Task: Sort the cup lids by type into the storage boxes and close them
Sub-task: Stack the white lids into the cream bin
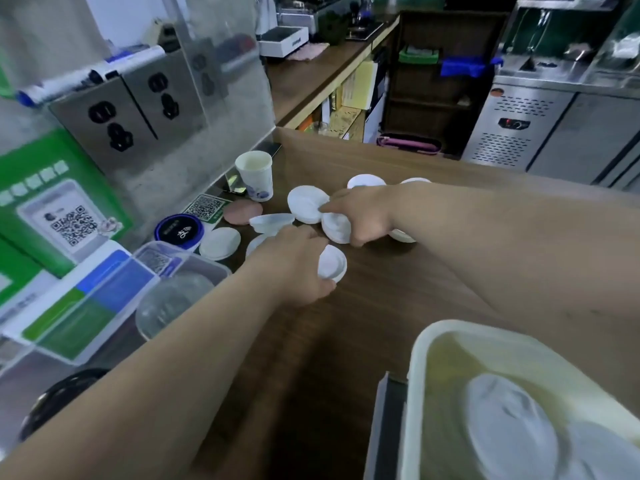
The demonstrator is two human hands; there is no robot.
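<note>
— Where are the white lids (307, 204)?
— Loose on the counter (398, 282), just beyond both hands. The left hand (298, 268) grips one lid (332, 264); the right hand (363, 213) pinches a second lid (335, 228).
— The box?
— The cream box (417, 355) sits nearer the person, on the right arm's side.
</note>
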